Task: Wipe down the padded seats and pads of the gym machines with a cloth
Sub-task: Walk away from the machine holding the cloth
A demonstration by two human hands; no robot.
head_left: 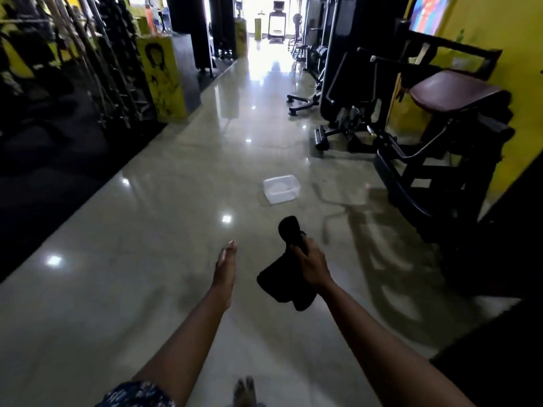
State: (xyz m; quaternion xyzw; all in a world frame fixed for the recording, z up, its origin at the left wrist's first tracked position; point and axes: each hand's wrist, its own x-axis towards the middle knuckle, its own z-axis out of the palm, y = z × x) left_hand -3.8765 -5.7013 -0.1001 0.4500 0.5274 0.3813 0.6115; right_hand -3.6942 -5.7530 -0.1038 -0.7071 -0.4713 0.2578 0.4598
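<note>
Right hand (pixel 313 267) gripping black cloth (pixel 289 284), left hand (pixel 224 270) flat

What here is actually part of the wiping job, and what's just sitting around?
Job: crumpled black cloth gripped in the right hand; maroon padded seat on the black machine; probably the clear plastic tub on the floor.
Lying about: yellow pillar, rack of metal bars, distant treadmill, wall screen.

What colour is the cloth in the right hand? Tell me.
The cloth is black; head view.
</note>
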